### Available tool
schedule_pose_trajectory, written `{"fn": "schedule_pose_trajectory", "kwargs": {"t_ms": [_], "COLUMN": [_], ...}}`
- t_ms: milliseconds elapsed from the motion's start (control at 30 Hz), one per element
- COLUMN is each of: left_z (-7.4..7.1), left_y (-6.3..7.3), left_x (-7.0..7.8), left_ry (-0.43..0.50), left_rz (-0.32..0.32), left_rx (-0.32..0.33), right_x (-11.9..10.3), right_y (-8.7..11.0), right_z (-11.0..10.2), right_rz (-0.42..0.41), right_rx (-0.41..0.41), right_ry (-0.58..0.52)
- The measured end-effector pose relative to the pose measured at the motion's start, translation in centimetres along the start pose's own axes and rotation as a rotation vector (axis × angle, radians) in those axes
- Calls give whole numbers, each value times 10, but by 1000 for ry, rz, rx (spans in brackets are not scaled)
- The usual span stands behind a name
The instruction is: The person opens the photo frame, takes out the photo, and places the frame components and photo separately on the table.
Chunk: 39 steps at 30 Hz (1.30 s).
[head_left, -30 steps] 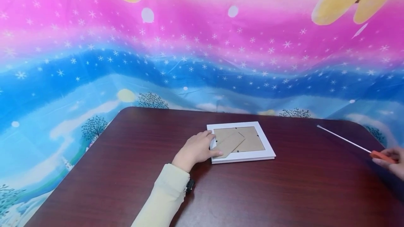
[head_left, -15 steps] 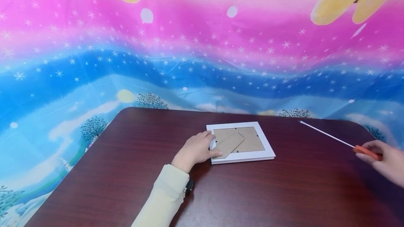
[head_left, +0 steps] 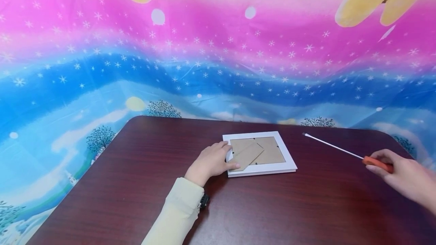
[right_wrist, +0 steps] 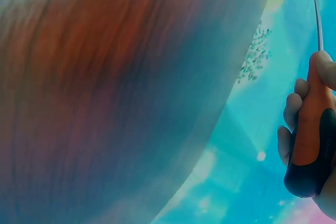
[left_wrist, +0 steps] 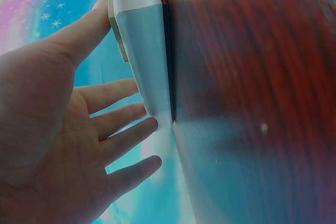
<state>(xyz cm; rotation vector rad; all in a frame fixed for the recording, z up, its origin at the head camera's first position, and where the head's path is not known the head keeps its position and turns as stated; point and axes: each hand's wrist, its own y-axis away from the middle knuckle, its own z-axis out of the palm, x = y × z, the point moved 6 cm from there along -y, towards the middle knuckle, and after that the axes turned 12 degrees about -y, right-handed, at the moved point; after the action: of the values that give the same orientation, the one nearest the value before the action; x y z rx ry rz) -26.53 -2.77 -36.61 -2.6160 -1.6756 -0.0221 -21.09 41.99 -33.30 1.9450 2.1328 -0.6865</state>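
Observation:
A white picture frame (head_left: pixel 288 158) lies face down on the table, its brown backing (head_left: pixel 272 154) up and its stand flap (head_left: pixel 246 159) folded flat over it. My left hand (head_left: pixel 211 162) rests at the frame's left end, thumb on the flap's lower corner. In the left wrist view the fingers (left_wrist: pixel 118 95) of that hand are spread and nearly straight, some tips touching the frame's side edge (left_wrist: pixel 147 56). To the right, my right hand (head_left: pixel 402 173) grips an orange and black screwdriver (head_left: pixel 376 163). Its long metal shaft (head_left: pixel 334 146) points left toward the frame, with the flat tip apart from it.
The dark red-brown wooden table (head_left: pixel 136 184) has rounded far corners. Behind it hangs a colourful cloth (head_left: pixel 218 48) with snowflakes and trees. A black band (head_left: pixel 204 201) sits at the left wrist, beside a pale sleeve (head_left: pixel 180 207).
My right hand has come in from the right edge, carrying the screwdriver leftward toward the picture frame. The left hand and the frame have stayed in place.

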Motion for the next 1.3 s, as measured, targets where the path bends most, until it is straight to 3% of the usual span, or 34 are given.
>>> {"fn": "schedule_pose_trajectory", "kwargs": {"t_ms": [333, 1300], "left_z": [0, -2], "left_y": [0, 1], "left_x": [0, -2], "left_ry": [-2, 7], "left_rz": [4, 4], "left_rx": [4, -17], "right_x": [-30, -102], "right_y": [5, -5], "right_z": [7, 43], "right_rz": [-108, -238], "right_rx": [-12, -48], "right_ry": [33, 39]}}
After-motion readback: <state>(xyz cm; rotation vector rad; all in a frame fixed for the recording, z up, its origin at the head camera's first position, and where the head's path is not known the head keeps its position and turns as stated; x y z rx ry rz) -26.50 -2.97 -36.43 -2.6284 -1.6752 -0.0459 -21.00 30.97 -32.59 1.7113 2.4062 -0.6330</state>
